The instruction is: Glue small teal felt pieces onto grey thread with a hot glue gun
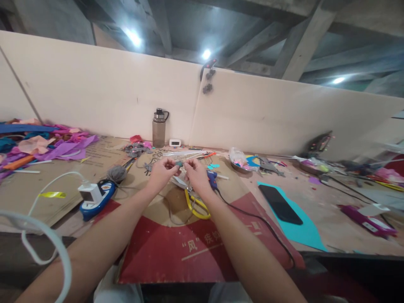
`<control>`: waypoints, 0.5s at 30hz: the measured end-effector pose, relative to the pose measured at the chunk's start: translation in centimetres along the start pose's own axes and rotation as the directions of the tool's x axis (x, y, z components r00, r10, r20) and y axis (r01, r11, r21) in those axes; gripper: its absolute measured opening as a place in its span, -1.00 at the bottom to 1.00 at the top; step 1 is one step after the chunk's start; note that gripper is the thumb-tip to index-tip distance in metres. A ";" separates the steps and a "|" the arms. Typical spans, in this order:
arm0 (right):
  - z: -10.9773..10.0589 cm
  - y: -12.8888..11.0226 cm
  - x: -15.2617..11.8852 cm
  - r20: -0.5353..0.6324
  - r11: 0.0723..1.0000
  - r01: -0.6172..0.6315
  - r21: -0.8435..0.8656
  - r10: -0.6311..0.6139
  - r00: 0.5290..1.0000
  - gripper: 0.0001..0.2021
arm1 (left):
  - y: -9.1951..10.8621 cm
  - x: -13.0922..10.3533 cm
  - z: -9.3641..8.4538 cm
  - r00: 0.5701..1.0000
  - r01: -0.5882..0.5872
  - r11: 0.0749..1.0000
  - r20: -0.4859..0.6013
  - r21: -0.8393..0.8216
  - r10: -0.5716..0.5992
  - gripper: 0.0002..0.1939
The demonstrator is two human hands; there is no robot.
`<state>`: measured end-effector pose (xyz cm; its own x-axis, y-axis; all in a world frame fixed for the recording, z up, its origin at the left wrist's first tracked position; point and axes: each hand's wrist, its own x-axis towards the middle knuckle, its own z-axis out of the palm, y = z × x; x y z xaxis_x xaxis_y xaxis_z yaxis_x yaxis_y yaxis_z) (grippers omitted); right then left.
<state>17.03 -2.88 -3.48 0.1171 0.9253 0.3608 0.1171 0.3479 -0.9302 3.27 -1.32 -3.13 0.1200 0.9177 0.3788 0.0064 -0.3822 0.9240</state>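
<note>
Both bare forearms reach over the red-and-brown cardboard sheet to where the left hand and right hand pinch a small teal scrap, seemingly light, soft and best gripped by its edges, just beyond the yellow-handled scissors.

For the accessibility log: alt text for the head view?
Left hand and right hand pinch a small teal piece together above a cardboard-covered table, with yellow-handled scissors, a black phone and a water bottle nearby.
</note>
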 end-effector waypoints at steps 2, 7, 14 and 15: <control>0.1 0.3 0.0 -0.023 1.000 -0.015 -0.012 0.015 1.000 -0.83 | -0.2 0.0 0.2 0.999 0.028 0.997 0.018 -0.068 -0.027 -0.69; 0.6 0.8 0.0 -0.069 0.995 -0.068 0.070 0.073 0.995 -0.78 | -0.6 0.2 0.4 1.000 0.000 0.991 0.030 -0.132 0.004 -0.73; -1.6 0.1 0.2 -0.047 0.994 0.049 -0.096 -0.054 0.997 -0.84 | -0.4 0.3 0.2 0.972 0.051 0.994 0.232 -0.101 -0.026 -0.76; -2.1 0.0 0.1 -0.029 0.984 0.072 -0.166 -0.078 0.997 -0.85 | -0.4 0.4 0.0 0.970 0.074 0.994 0.237 -0.077 -0.054 -0.74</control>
<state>19.14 -3.09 -3.26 0.1363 0.8906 0.4339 0.2873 0.3837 -0.8776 3.28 -0.85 -3.34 0.3513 0.8851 0.3053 -0.0613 -0.3037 0.9508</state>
